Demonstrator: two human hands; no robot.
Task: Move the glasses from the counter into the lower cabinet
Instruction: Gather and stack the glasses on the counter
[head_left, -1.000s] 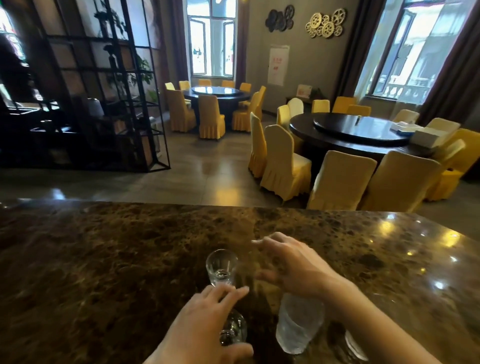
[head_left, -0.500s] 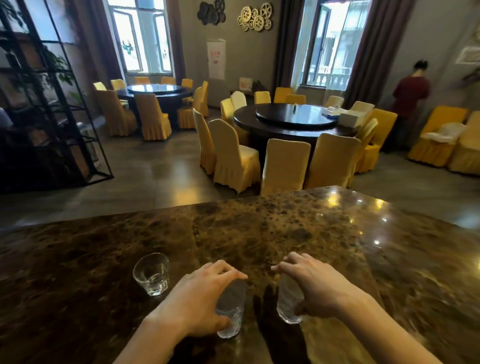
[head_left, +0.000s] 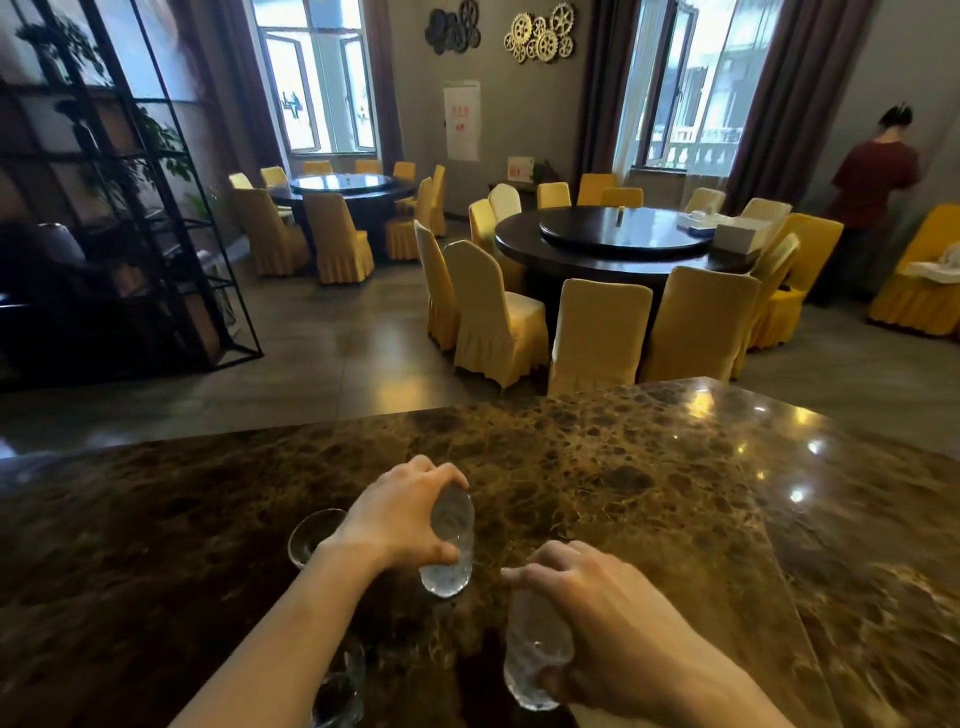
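My left hand (head_left: 397, 519) grips a clear glass (head_left: 449, 551) from above, over the dark marble counter (head_left: 649, 493). My right hand (head_left: 608, 618) holds a second clear glass (head_left: 535, 654), tilted, closer to me. A third glass (head_left: 311, 535) stands upright on the counter just left of my left wrist, partly hidden by it. Another glass (head_left: 337, 691) shows under my left forearm at the near edge. The lower cabinet is out of view.
Beyond the counter lie round dark dining tables (head_left: 618, 239) ringed by yellow covered chairs (head_left: 597, 338). A black metal shelf (head_left: 119, 208) stands at the left. A person in a red top (head_left: 872, 192) stands at the far right wall.
Both hands have closed on their glasses and lifted them; the right one has come nearer to me. The view has swung slightly right and the third glass now sits behind my left wrist.
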